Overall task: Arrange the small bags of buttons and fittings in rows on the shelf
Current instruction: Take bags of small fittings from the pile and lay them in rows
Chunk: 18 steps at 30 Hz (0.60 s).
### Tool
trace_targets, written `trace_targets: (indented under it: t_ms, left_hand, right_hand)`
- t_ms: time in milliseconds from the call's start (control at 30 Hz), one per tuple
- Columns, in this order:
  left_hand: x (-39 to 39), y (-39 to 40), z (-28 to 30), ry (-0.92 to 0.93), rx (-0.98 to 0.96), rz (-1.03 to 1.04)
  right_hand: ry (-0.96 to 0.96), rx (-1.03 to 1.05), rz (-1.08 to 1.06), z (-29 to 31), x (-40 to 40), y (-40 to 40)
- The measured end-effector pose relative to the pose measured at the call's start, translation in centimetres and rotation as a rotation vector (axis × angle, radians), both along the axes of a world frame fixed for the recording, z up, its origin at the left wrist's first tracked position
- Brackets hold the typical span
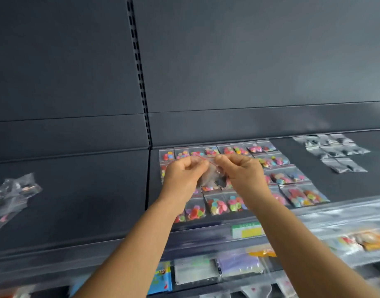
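Shelf [77, 201], dark grey, matte, with a matching back panel and a slotted upright [139, 72] dividing it into left and right bays. Clear plastic strip runs along the front edge, carrying a green and yellow price label [248, 230].

Rows of button bags [217, 204] cover the left part of the right bay, from back edge to front edge: small clear zip bags, each holding a cluster of bright buttons in pink, yellow, green, blue and orange. Bags lie flat, edge to edge, some overlapping slightly.

Dark-fittings bags [335, 151] sit near the back right corner in short rows: same clear bags, contents black or dark grey, too small to identify.

Loose heap of bags [10, 194] lies at the left edge of the left bay, crumpled and unsorted, contents blurred.

Left hand [182, 175] and right hand [240, 175] are raised together above the button rows. Both have fingers curled, thumb and forefinger pinching the top corners of one held bag [210, 175]. It is clear with a red zip line along the top, hanging between the hands, dark pieces at its bottom.

Hanging packets [195, 273] show below the shelf front, blurred.
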<state>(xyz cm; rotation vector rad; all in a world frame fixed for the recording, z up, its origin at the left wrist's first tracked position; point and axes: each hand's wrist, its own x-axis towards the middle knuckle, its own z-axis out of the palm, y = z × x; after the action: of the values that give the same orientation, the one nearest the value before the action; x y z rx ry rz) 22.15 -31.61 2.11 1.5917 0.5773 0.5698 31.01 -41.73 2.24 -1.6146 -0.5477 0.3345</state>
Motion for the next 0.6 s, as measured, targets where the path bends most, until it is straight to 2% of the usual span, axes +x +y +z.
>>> trace_targets:
  t_ms: [100, 200, 300, 367, 600]
  left_hand:
    - [3.5, -3.7, 0.1, 0.008, 0.022, -0.021]
    - [7.6, -8.0, 0.1, -0.006, -0.011, -0.017]
    - [11.5, -12.3, 0.1, -0.007, -0.031, 0.002]
    - [13.7, -14.9, 0.1, 0.004, -0.039, -0.02]
    - [19.4, -20.4, 0.7, 0.09, 0.167, -0.109]
  right_hand:
    - [-0.058, 0.001, -0.005, 0.1, 3.3, -4.0]
    - [-0.006, 0.054, 0.041, 0.2, 6.9, -8.2]
    - [0.002, 0.012, 0.101, -0.1, 10.4, -12.3]
    - [0.046, 0.042, 0.072, -0.1, 12.5, -14.9]
    - [0.115, 0.015, -0.04, -0.7, 18.9, -21.5]
